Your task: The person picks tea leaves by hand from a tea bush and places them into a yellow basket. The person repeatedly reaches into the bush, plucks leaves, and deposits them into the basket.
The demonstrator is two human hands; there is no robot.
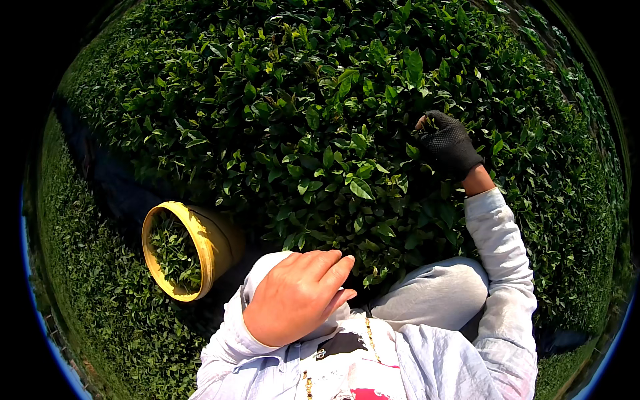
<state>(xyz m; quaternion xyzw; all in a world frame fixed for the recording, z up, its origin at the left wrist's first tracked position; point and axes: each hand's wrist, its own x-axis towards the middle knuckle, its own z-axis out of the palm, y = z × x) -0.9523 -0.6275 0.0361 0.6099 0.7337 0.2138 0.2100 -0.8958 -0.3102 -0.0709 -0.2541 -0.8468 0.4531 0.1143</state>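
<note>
Leafy tea bushes (320, 150) fill the space before me. My right hand (447, 142), in a black fingerless glove, is among the leaves on the right. Its fingers curl inward and bits of leaf show by the bare thumb tip. Over my lap, in front of my knee, my left hand (300, 292) is bare, back upward, with the fingers close together. Its palm is hidden, so whether it holds anything cannot be seen. Left of that hand, a yellow plastic bucket (227, 245) leans with its mouth toward me, holding picked tea leaves (175, 252).
Another row of tea bushes (95, 265) runs along the left. Between the rows lies a dark, shaded strip (117, 180) that looks like ground sheeting. My bent knee (440, 287) in pale trousers is close against the bush.
</note>
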